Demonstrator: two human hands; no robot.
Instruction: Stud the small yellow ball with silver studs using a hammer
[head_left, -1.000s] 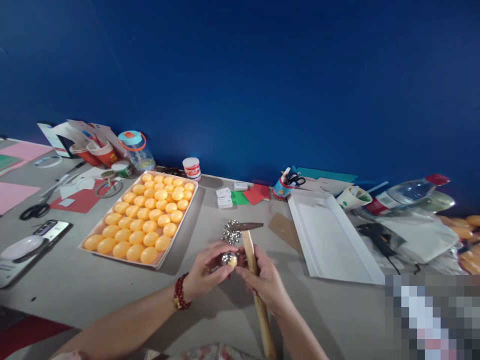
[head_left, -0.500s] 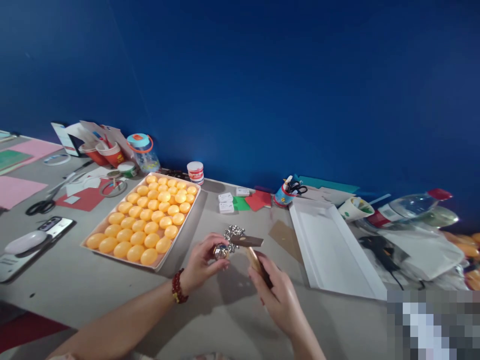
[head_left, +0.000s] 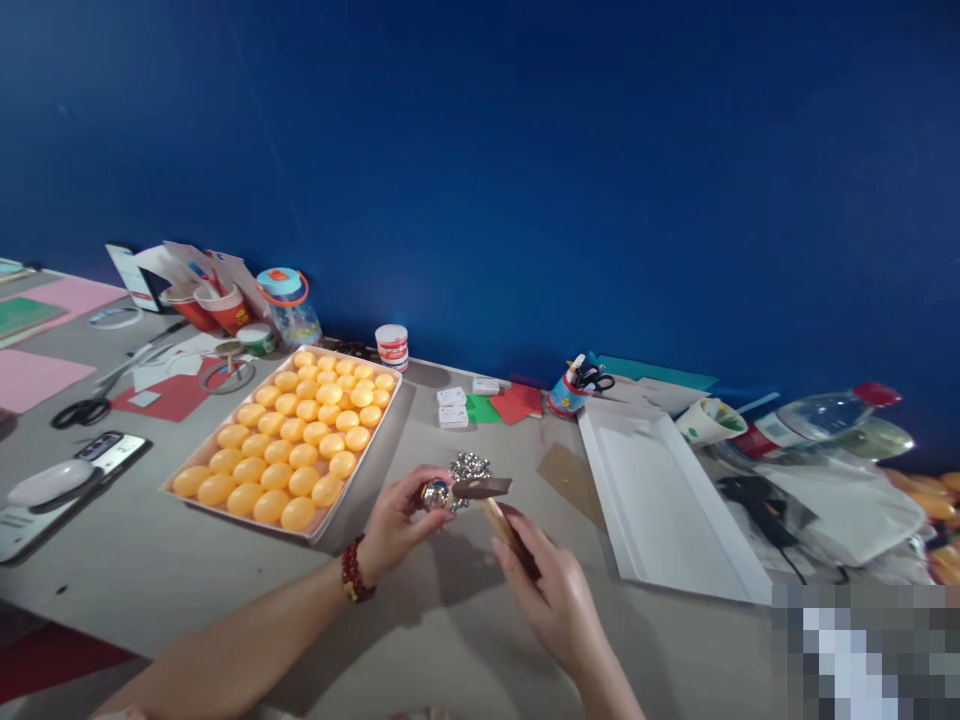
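My left hand [head_left: 397,522] pinches a small shiny silver ball [head_left: 437,494] over the grey table [head_left: 187,590], a red bead bracelet on its wrist. My right hand [head_left: 551,592] grips the wooden handle of a small hammer [head_left: 486,492]. The hammer's dark head lies level and touches the ball from the right. A heap of several silver bells [head_left: 469,466] lies just behind the ball.
A tray of several yellow balls [head_left: 296,440] stands to the left. A long empty white tray [head_left: 660,490] lies to the right. Scissors [head_left: 79,408], a phone [head_left: 52,490], cups, red and green paper, a jar and a water bottle [head_left: 825,415] line the table's back and sides.
The hammer has tipped from upright to nearly level and its head has come down against the ball. My left hand has shifted a little left and away from me with the ball.
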